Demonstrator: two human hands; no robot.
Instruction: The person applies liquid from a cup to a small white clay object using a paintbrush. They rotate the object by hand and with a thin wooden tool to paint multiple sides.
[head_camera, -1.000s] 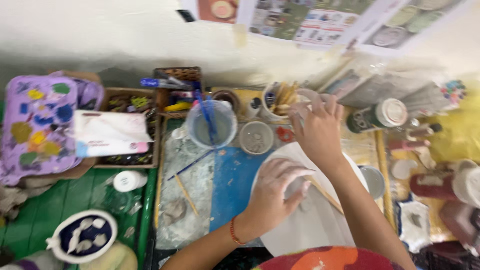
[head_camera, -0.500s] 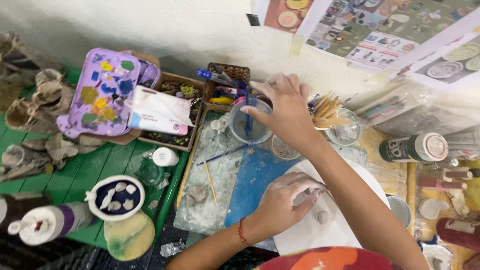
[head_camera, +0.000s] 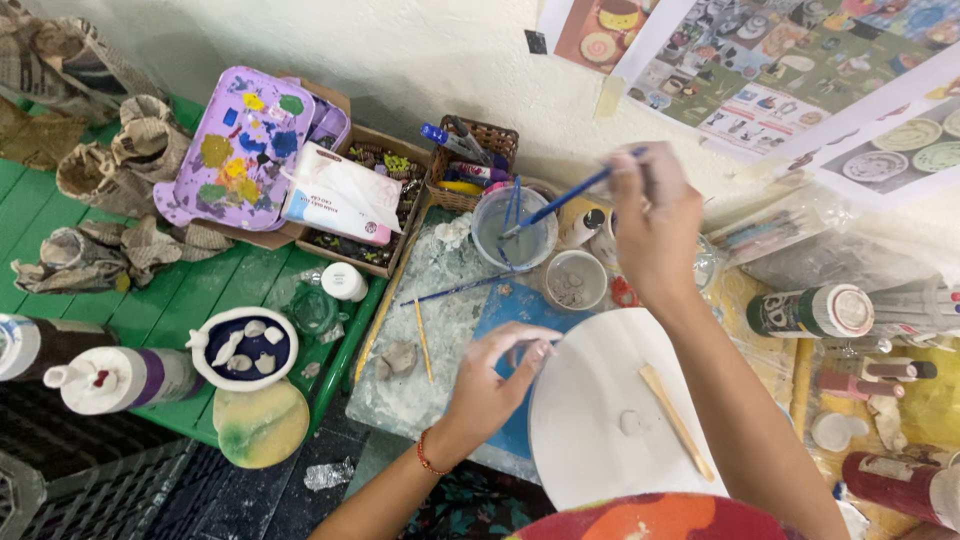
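My right hand (head_camera: 655, 222) holds a blue paintbrush (head_camera: 560, 205) by its handle, the tip dipped into a clear cup of water (head_camera: 514, 230) where other blue brushes stand. My left hand (head_camera: 492, 378) rests its fingertips on the left rim of a white round plate (head_camera: 600, 400). A wooden stick (head_camera: 676, 420) and a small lump of clay (head_camera: 630, 422) lie on the plate. A small clear cup (head_camera: 575, 280) with bits inside sits just in front of the water cup.
A purple paint-stained palette (head_camera: 240, 150), a tissue pack (head_camera: 340, 195) and a wicker basket (head_camera: 475, 160) sit at the back left. Glue bottles (head_camera: 110, 380), a blue dish (head_camera: 245, 348) and crumpled newspaper (head_camera: 110, 200) lie left. Paint tubes (head_camera: 820, 312) crowd the right.
My right hand has lifted from the cup's rim and now holds the blue brush up by the wall. The view has swung left. My left hand stays on the plate.
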